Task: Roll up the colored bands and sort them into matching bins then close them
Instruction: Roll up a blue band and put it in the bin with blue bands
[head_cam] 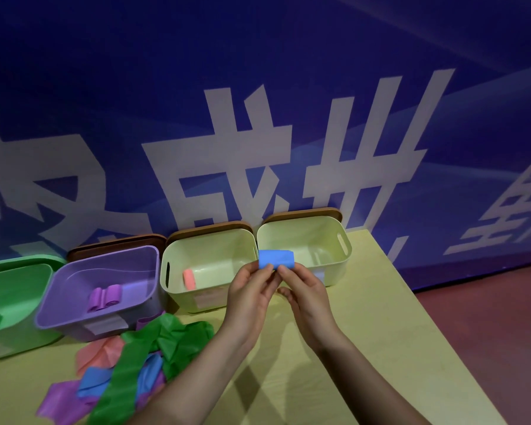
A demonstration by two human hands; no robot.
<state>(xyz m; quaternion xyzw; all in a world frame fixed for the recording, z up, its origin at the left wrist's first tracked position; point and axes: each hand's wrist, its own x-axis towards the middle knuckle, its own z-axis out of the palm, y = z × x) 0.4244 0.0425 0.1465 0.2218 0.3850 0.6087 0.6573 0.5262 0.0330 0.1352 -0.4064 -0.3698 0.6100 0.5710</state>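
A rolled blue band [276,258] is held up in front of the two pale bins. My left hand [250,294] and my right hand [305,294] both pinch its lower edge from either side. Behind them stand an empty pale yellow bin [344,240] on the right and a pale bin [166,265] with a pink roll [189,279]. Further left are a purple bin [52,299] with two purple rolls [105,297] and a green bin [16,289]. A heap of loose bands [129,363], green, pink, blue and purple, lies at the front left.
Brown lids [304,212] lean behind the bins against a blue wall with large white characters. The yellow table [365,348] ends at the right, where a dark red floor begins.
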